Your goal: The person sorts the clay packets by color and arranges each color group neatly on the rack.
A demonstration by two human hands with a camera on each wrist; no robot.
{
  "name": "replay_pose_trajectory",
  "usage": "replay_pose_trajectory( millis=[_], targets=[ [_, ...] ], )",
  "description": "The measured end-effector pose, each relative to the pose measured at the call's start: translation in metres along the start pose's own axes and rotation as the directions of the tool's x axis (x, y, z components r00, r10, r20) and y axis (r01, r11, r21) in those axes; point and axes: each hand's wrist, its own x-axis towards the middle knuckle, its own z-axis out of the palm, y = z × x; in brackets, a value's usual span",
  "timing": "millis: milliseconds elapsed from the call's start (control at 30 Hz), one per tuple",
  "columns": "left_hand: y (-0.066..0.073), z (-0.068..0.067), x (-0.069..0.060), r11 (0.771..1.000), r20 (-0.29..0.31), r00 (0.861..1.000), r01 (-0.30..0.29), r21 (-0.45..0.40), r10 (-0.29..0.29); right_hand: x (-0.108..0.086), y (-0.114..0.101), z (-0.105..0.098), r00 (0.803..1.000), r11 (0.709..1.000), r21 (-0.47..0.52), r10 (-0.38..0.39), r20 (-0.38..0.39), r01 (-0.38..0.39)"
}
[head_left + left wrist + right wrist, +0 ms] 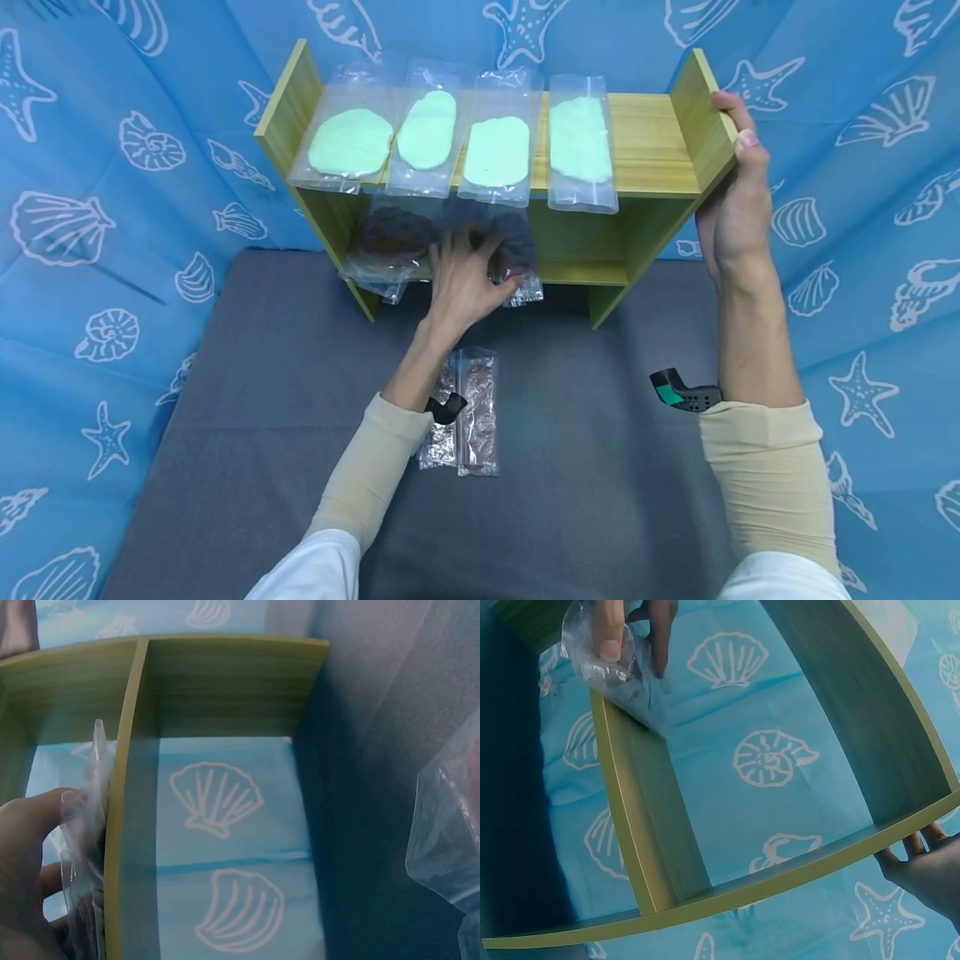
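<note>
A wooden two-tier shelf [652, 133] stands at the back of the table. Its upper board bears clear zip bags holding pale green slabs [497, 152]. Inside the lower tier, my left hand [465, 279] pinches a clear zip bag [517, 250] with dark contents; the thumb lies in front of it in the right wrist view. The left wrist view has this bag [86, 847] beside the board's edge. Left of that hand lies another dark-filled bag [397, 237]. My right hand [738, 200] grips the shelf's right side panel, its fingers [915, 847] against the outer side.
Two clear bags with brownish contents [477, 412] lie on the grey tabletop [570, 467] under my left forearm. A blue curtain [97, 208] with white sea-shell prints hangs behind and beside the shelf. Each wrist carries a small black camera mount [682, 393].
</note>
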Motion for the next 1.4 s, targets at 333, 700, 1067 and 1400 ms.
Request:
replay_pose_trajectory(
  millis=[333, 700, 1067, 1400],
  targets=[
    [-0.002, 0.005, -0.005, 0.996, -0.11, 0.994, 0.009, -0.084, -0.018, -0.001, 0.0, 0.0, 1.0, 1.0, -0.007, 0.004, 0.0, -0.004],
    [-0.002, 0.001, -0.018, 0.952, -0.209, 0.978, -0.059, -0.299, -0.005, 0.0, 0.0, 0.002, 1.0, 1.0, 0.007, 0.004, -0.001, -0.004],
    [-0.005, -0.014, -0.051, 0.743, -0.272, 0.961, -0.222, -0.631, 0.055, 0.0, -0.002, 0.001, 1.0, 0.999, 0.027, 0.019, 0.0, -0.019],
    [-0.023, -0.012, -0.097, 0.698, -0.226, 0.974, -0.172, -0.695, 0.014, 0.0, -0.002, 0.001, 1.0, 1.0, 0.004, 0.018, -0.001, -0.018]
  ],
)
